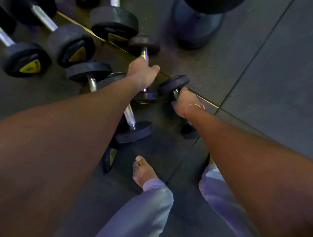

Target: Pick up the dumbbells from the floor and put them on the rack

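black dumbbells (69,43), yellow badges (30,67), grey floor (272,70)

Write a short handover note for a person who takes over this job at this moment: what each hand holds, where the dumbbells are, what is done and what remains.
Left hand: closed on the chrome handle of a small dumbbell; whether it is lifted off the floor cannot be told.
Right hand: closed on the handle of another small dumbbell.
On the floor: a dumbbell lies under the left forearm, close to a bare foot; larger dumbbells with yellow end caps lie at the upper left.
Done: both small dumbbells gripped.
Left: the rack is not in view; carry the two over, then come back for the rest.
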`<state>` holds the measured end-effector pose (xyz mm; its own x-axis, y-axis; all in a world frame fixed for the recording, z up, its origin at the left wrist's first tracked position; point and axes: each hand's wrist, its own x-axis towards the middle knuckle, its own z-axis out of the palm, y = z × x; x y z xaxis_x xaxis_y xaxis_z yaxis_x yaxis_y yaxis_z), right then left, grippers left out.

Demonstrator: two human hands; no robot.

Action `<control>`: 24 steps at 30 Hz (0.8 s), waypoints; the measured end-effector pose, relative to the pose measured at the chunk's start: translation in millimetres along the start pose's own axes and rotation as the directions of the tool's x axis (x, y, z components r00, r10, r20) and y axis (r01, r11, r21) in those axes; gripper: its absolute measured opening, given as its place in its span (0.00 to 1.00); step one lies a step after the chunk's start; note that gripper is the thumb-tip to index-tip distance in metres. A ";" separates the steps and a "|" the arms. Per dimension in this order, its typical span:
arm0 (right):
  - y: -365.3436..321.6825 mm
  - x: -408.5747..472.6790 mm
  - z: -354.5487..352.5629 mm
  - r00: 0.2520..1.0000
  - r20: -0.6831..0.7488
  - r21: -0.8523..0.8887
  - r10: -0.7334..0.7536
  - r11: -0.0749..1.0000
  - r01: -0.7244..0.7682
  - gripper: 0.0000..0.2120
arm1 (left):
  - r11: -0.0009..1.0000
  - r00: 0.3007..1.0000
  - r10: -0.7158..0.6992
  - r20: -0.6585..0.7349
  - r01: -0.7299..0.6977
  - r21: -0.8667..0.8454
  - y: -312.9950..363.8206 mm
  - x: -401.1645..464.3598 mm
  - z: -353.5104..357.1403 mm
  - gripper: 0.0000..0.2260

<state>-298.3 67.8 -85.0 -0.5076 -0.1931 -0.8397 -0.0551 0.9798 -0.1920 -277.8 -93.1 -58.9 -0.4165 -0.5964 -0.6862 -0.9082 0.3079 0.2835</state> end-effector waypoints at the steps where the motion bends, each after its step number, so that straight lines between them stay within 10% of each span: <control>1: 3.5 10.2 5.8 1.000 0.013 0.003 0.018 1.000 -0.018 0.23 | 0.999 0.999 -0.020 -0.042 0.019 -0.034 3.1 8.3 7.4 0.22; 9: 14.3 -0.9 -1.8 0.993 -0.052 0.262 0.103 0.961 -0.086 0.20 | 0.994 0.994 -0.080 -0.076 0.074 -0.079 11.4 12.6 16.7 0.23; 24: -6.8 -123.0 -77.3 0.867 -0.490 0.722 0.086 0.597 0.349 0.12 | 0.948 0.979 0.174 0.105 -0.195 0.249 26.9 -61.4 -45.9 0.24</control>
<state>-302.0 88.8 58.9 -0.8665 -0.0576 -0.4958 0.4110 0.4812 -0.7743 -278.6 -82.1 21.6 -0.5616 -0.4528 -0.6925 -0.7695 0.5935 0.2360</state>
